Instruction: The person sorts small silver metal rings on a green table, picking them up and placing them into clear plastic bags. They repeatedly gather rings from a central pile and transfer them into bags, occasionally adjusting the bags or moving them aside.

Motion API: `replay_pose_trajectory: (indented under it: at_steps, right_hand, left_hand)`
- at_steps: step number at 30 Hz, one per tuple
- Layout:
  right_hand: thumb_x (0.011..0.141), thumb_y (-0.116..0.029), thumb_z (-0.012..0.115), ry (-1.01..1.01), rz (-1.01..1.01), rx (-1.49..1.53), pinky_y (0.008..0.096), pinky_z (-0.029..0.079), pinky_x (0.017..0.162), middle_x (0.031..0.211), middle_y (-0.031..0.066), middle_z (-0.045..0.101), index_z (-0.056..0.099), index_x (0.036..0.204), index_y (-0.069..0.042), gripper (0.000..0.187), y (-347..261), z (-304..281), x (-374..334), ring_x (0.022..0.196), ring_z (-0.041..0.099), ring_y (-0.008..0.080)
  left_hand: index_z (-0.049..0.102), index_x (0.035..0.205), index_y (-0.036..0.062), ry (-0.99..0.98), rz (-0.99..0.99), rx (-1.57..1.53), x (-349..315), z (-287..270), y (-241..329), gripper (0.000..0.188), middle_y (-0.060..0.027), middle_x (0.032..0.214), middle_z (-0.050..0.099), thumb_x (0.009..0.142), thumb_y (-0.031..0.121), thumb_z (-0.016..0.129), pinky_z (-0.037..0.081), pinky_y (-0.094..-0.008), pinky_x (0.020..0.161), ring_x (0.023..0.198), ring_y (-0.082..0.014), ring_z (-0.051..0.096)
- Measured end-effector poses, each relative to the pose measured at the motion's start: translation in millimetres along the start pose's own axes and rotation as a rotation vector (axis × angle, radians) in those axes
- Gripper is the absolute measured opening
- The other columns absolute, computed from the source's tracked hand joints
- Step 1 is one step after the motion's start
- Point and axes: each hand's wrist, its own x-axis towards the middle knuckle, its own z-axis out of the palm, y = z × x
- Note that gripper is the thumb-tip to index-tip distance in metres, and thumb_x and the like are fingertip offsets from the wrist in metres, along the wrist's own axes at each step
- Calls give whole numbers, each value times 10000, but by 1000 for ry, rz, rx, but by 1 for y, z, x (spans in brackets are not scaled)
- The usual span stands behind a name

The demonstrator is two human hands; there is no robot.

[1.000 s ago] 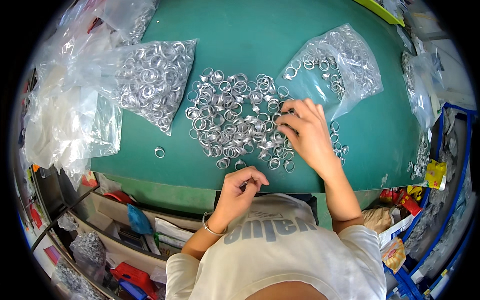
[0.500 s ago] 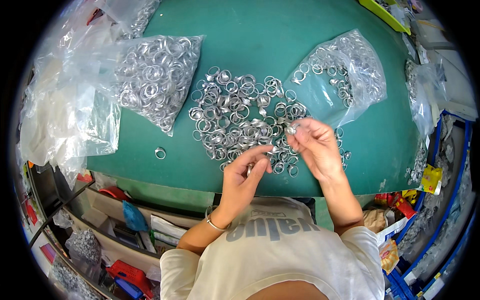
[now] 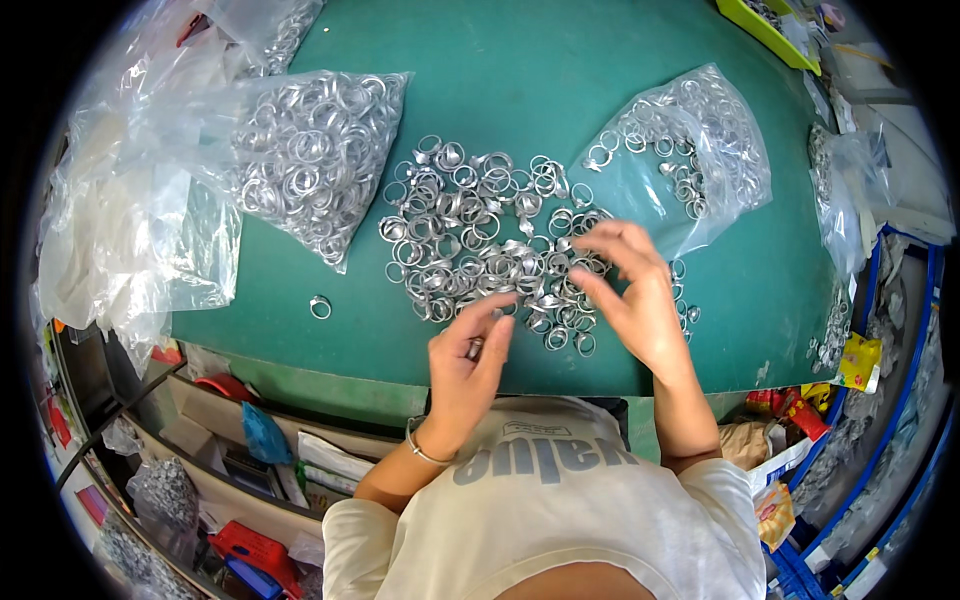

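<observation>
A loose heap of silver metal rings (image 3: 455, 235) is spread over the green tabletop (image 3: 480, 70) in front of me. At the near edge of the heap, my left hand (image 3: 466, 350) is curled closed, with a bit of a silver ring (image 3: 475, 348) showing between thumb and fingers. How many rings it holds is hidden. My right hand (image 3: 635, 290) hovers at the heap's right side, thumb and fingers apart. Nothing shows in its grip. One single ring (image 3: 320, 307) lies by itself to the left.
A full clear bag of rings (image 3: 310, 160) lies back left, beside crumpled plastic bags (image 3: 130, 220). On the right is a partly filled clear bag (image 3: 700, 150), its mouth toward the heap. A yellow-green tray (image 3: 770, 35) sits at the far right corner. Drawers (image 3: 250, 450) stand below the left edge.
My right hand has let go of the ring it pinched and spread its fingers over the heap. My left hand has drawn back slightly left and toward me.
</observation>
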Motion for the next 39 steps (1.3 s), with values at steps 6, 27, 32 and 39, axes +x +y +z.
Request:
replay_pose_trajectory:
  at_steps: [6, 27, 32, 39]
  right_hand:
    - [780, -124, 685, 76, -288, -310, 429, 361, 992, 1316, 168, 455, 502, 1237, -10, 505, 2, 21, 34, 1187, 442, 361]
    - [733, -15, 666, 104, -415, -458, 360, 392, 797, 1021, 72, 579, 661, 888, -39, 157, 6, 26, 74, 939, 503, 259]
    - [807, -15, 648, -11, -92, 297, 302, 439, 743, 1046, 78, 640, 639, 906, -30, 101, 0, 12, 44, 855, 569, 169]
    - [916, -79, 563, -298, 249, 1146, 249, 464, 715, 980, 117, 673, 634, 1036, 29, 175, -4, 16, -1, 802, 574, 105]
  left_hand:
    - [653, 1010, -6, 262, 116, 235, -3, -20, -8, 140, 60, 647, 501, 892, 17, 581, 250, -169, 488, 561, 3, 351]
    - [647, 958, -41, 444, 399, 419, -3, -26, -41, 130, 19, 586, 494, 857, -61, 567, 257, -191, 432, 483, -22, 354]
    - [650, 950, -30, 445, 411, 418, -3, -26, -45, 128, 27, 565, 485, 855, -59, 569, 252, -193, 424, 466, -20, 356]
    - [651, 946, -27, 415, 424, 432, -2, -27, -42, 127, 18, 567, 506, 848, -59, 577, 254, -193, 418, 456, -20, 356]
